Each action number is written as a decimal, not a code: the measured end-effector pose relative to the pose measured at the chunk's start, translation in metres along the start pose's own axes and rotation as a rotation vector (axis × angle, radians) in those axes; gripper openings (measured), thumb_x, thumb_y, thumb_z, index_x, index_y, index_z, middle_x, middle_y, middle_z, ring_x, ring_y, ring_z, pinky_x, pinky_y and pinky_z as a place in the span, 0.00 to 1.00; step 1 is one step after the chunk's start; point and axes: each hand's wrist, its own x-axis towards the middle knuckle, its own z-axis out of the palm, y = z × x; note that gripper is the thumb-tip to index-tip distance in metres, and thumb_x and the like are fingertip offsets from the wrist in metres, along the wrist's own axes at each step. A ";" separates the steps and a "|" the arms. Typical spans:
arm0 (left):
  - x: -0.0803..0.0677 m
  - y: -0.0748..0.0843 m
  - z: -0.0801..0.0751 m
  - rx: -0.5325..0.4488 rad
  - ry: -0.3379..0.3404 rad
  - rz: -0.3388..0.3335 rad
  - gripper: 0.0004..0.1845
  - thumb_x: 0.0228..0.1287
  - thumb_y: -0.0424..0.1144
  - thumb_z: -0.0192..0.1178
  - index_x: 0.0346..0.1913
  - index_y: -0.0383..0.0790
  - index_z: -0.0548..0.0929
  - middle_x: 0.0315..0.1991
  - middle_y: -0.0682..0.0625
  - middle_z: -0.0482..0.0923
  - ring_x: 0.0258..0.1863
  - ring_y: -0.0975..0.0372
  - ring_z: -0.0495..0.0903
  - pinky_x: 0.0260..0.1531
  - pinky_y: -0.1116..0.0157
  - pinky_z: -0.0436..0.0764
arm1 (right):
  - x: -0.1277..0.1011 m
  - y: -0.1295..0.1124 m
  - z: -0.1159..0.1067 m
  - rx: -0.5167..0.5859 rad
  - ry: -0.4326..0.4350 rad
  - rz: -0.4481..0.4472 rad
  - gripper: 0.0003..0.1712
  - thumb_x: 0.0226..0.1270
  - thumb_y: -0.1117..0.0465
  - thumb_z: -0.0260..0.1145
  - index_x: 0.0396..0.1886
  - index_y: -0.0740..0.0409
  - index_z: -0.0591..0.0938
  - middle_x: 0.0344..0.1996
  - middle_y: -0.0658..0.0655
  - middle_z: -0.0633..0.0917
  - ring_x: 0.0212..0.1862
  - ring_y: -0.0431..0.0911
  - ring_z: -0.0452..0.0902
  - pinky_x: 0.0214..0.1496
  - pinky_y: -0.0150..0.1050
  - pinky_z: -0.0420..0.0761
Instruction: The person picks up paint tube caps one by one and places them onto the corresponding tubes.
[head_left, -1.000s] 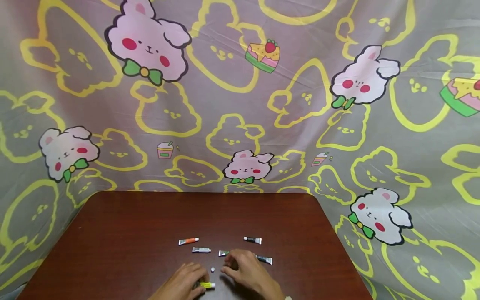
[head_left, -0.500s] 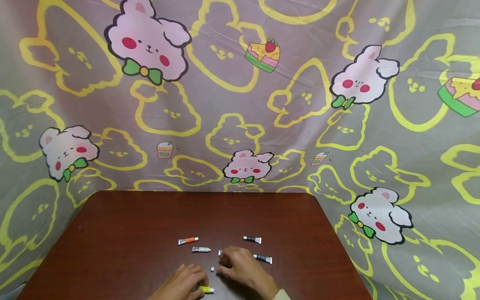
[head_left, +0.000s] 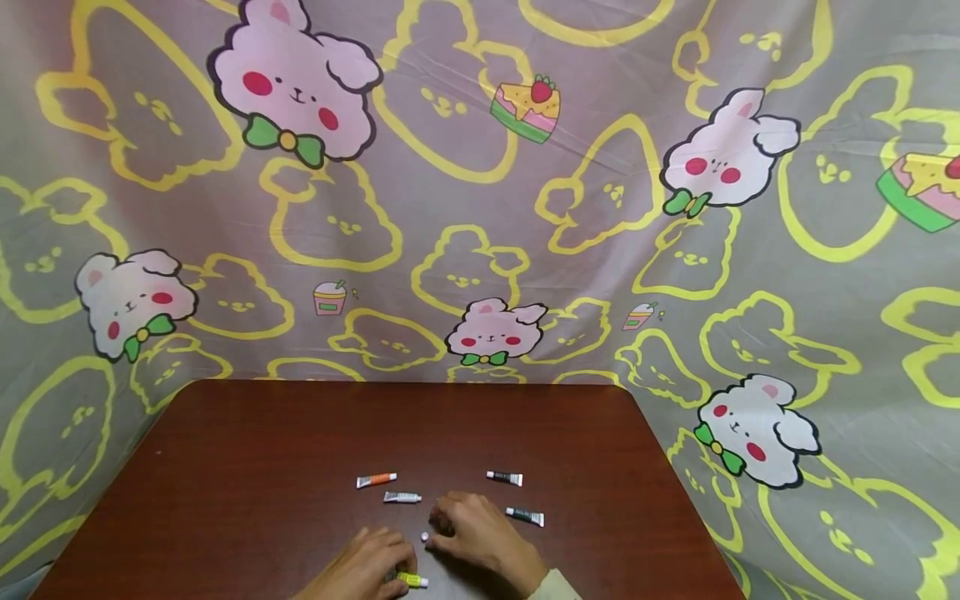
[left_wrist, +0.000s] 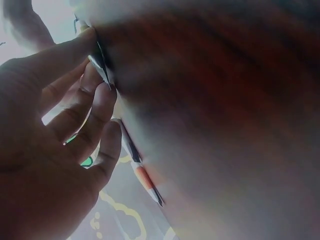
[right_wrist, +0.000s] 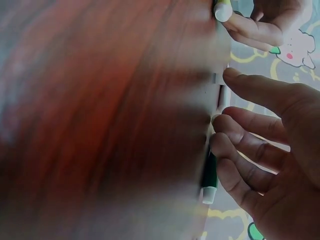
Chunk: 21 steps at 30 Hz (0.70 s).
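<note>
My left hand (head_left: 369, 560) pinches a small yellow paint tube (head_left: 412, 581) low over the table, its white end facing right. In the left wrist view the tube's dark end (left_wrist: 101, 62) sticks out between thumb and fingers. My right hand (head_left: 480, 533) is spread loosely with gently bent fingers, its thumb tip right at a small white cap (head_left: 424, 537) lying on the table. In the right wrist view a green tube (right_wrist: 210, 172) lies beside the lower fingers; the right hand hides it in the head view.
An orange tube (head_left: 377, 480) and a silver tube (head_left: 402, 498) lie beyond the left hand. A black tube (head_left: 505, 478) and a dark green tube (head_left: 525, 517) lie behind and right of the right hand. A patterned curtain (head_left: 480, 208) hangs behind the brown table (head_left: 262, 450).
My right hand has slid left toward the white cap and now covers the green tube in the head view. The left hand has drawn the yellow tube slightly nearer to me.
</note>
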 end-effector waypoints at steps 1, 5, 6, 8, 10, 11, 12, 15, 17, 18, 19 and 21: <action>0.000 0.000 0.000 0.004 0.005 0.007 0.14 0.57 0.43 0.81 0.38 0.58 0.84 0.38 0.65 0.80 0.39 0.75 0.76 0.35 0.68 0.66 | 0.000 0.000 0.000 -0.005 -0.005 0.001 0.15 0.64 0.45 0.82 0.42 0.45 0.89 0.32 0.39 0.85 0.33 0.24 0.74 0.34 0.19 0.70; 0.000 -0.001 0.001 0.021 0.019 0.034 0.14 0.55 0.44 0.81 0.38 0.57 0.84 0.37 0.65 0.81 0.38 0.74 0.75 0.35 0.70 0.62 | 0.004 -0.001 0.000 -0.021 -0.017 -0.002 0.15 0.63 0.44 0.82 0.42 0.44 0.89 0.31 0.38 0.84 0.33 0.24 0.74 0.35 0.19 0.70; 0.000 -0.002 0.001 0.020 0.015 0.035 0.14 0.56 0.44 0.81 0.38 0.57 0.84 0.37 0.65 0.81 0.38 0.74 0.74 0.35 0.71 0.62 | 0.004 -0.001 0.000 -0.022 -0.020 -0.005 0.15 0.63 0.45 0.82 0.42 0.44 0.89 0.32 0.38 0.84 0.33 0.24 0.74 0.35 0.19 0.70; 0.001 -0.002 0.001 0.020 0.010 0.035 0.14 0.56 0.44 0.81 0.39 0.57 0.84 0.38 0.65 0.81 0.38 0.74 0.74 0.35 0.71 0.62 | 0.006 -0.001 0.000 -0.026 -0.029 -0.014 0.14 0.63 0.45 0.82 0.42 0.44 0.89 0.32 0.38 0.84 0.33 0.24 0.73 0.35 0.19 0.70; 0.001 -0.002 0.001 0.020 0.007 0.034 0.14 0.56 0.44 0.81 0.39 0.57 0.84 0.38 0.65 0.81 0.38 0.74 0.74 0.35 0.71 0.61 | 0.007 -0.001 -0.001 -0.025 -0.040 -0.022 0.14 0.64 0.45 0.82 0.42 0.44 0.89 0.33 0.38 0.85 0.33 0.24 0.73 0.35 0.19 0.70; 0.001 -0.003 0.001 0.020 0.008 0.034 0.14 0.56 0.44 0.81 0.39 0.58 0.84 0.38 0.65 0.81 0.38 0.74 0.74 0.35 0.71 0.61 | 0.007 -0.001 -0.001 -0.024 -0.044 -0.027 0.14 0.64 0.46 0.82 0.42 0.44 0.90 0.33 0.38 0.85 0.33 0.24 0.73 0.35 0.18 0.70; 0.000 -0.003 0.001 0.022 0.012 0.036 0.14 0.56 0.45 0.81 0.39 0.58 0.84 0.38 0.65 0.81 0.38 0.74 0.75 0.35 0.71 0.61 | 0.008 -0.001 0.000 -0.024 -0.047 -0.033 0.14 0.64 0.46 0.82 0.42 0.44 0.90 0.33 0.38 0.85 0.34 0.24 0.74 0.35 0.18 0.70; 0.000 -0.003 0.002 0.031 0.028 0.045 0.15 0.55 0.45 0.82 0.38 0.58 0.84 0.37 0.65 0.81 0.38 0.74 0.75 0.35 0.72 0.61 | 0.008 -0.001 0.000 -0.028 -0.048 -0.056 0.13 0.65 0.47 0.82 0.42 0.44 0.90 0.35 0.38 0.87 0.35 0.24 0.76 0.37 0.18 0.71; 0.000 -0.004 0.003 0.040 0.040 0.052 0.15 0.54 0.45 0.82 0.38 0.58 0.84 0.37 0.65 0.81 0.38 0.74 0.74 0.35 0.72 0.61 | 0.009 -0.001 0.000 -0.024 -0.048 -0.075 0.11 0.66 0.48 0.81 0.42 0.44 0.90 0.36 0.38 0.88 0.36 0.25 0.77 0.39 0.18 0.72; 0.000 -0.004 0.003 0.040 0.042 0.054 0.15 0.53 0.45 0.82 0.38 0.58 0.84 0.37 0.65 0.81 0.38 0.74 0.75 0.35 0.72 0.61 | 0.009 -0.002 0.000 -0.023 -0.051 -0.082 0.10 0.66 0.48 0.81 0.42 0.44 0.90 0.36 0.38 0.88 0.37 0.25 0.78 0.39 0.18 0.73; 0.000 -0.004 0.003 0.040 0.043 0.054 0.15 0.53 0.45 0.82 0.38 0.58 0.84 0.37 0.65 0.81 0.38 0.74 0.75 0.35 0.72 0.61 | 0.009 -0.002 0.000 -0.023 -0.054 -0.091 0.09 0.66 0.49 0.81 0.41 0.43 0.91 0.37 0.38 0.88 0.37 0.25 0.79 0.40 0.18 0.73; -0.001 -0.005 0.003 0.031 0.035 0.049 0.15 0.53 0.45 0.82 0.38 0.57 0.84 0.38 0.65 0.81 0.38 0.74 0.75 0.35 0.71 0.61 | 0.010 -0.002 0.000 -0.025 -0.065 -0.111 0.07 0.68 0.50 0.80 0.41 0.43 0.91 0.37 0.38 0.88 0.38 0.26 0.79 0.40 0.19 0.73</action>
